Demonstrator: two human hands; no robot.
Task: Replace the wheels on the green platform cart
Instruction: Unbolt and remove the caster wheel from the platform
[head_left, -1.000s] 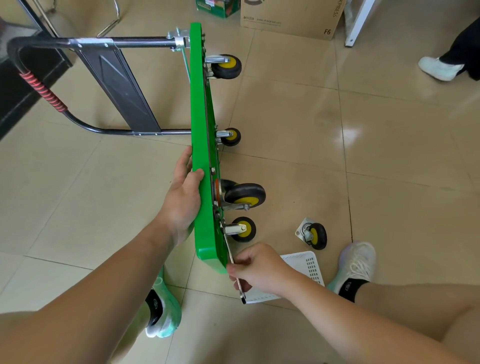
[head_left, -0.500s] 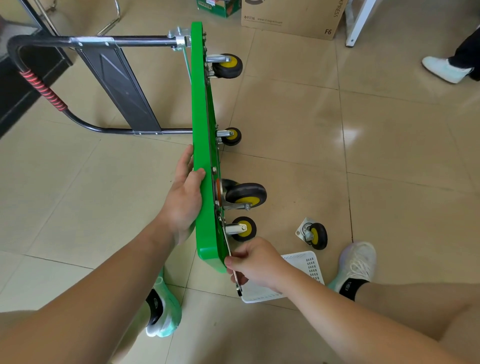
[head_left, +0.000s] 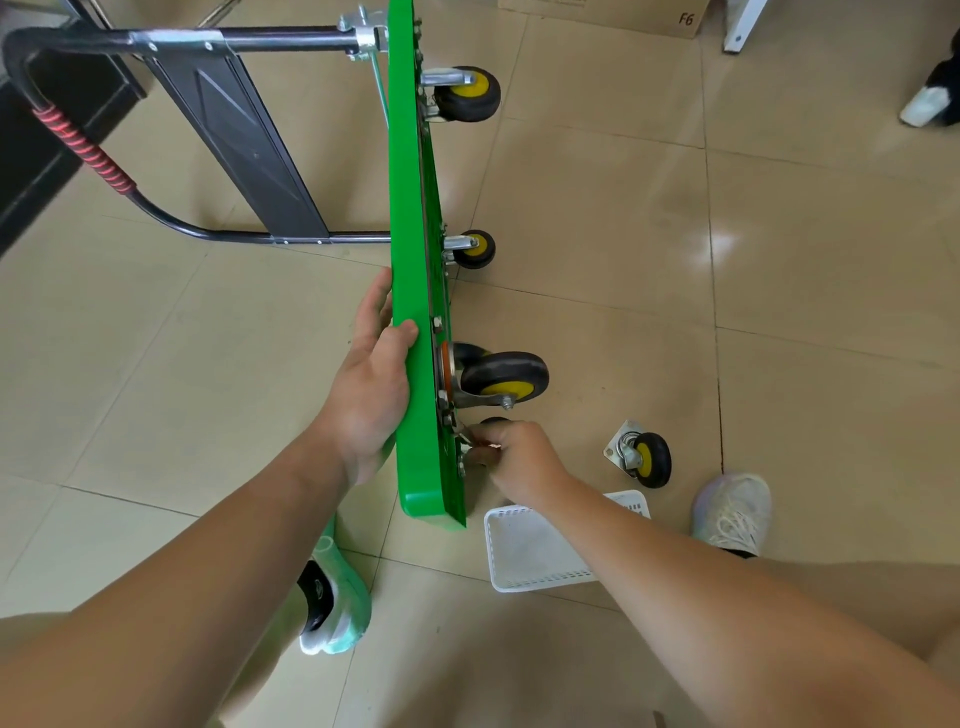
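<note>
The green platform cart (head_left: 410, 291) stands on its edge on the tiled floor, its black folding handle (head_left: 234, 130) lying out to the left. My left hand (head_left: 371, 384) grips the deck's upper edge, thumb over the rim. Black casters with yellow hubs stick out on the underside: a far one (head_left: 467, 93), a small one (head_left: 475, 249), a big one (head_left: 506, 376). My right hand (head_left: 511, 457) is curled against the underside just below the big caster, pinching a small metal tool (head_left: 467, 436) at the mounting plate and hiding the caster there. A loose caster (head_left: 641, 457) lies on the floor.
A white plastic basket (head_left: 530, 551) sits on the floor under my right forearm. My shoes (head_left: 732, 512) (head_left: 332, 597) flank the cart. A cardboard box (head_left: 623, 15) and a white leg (head_left: 737, 26) stand at the back; another person's shoe (head_left: 930, 106) is far right.
My right hand moved up from the cart's lower corner to the mounting plate under the big caster, taking the metal tool with it. The view has shifted closer. The left hand keeps its grip.
</note>
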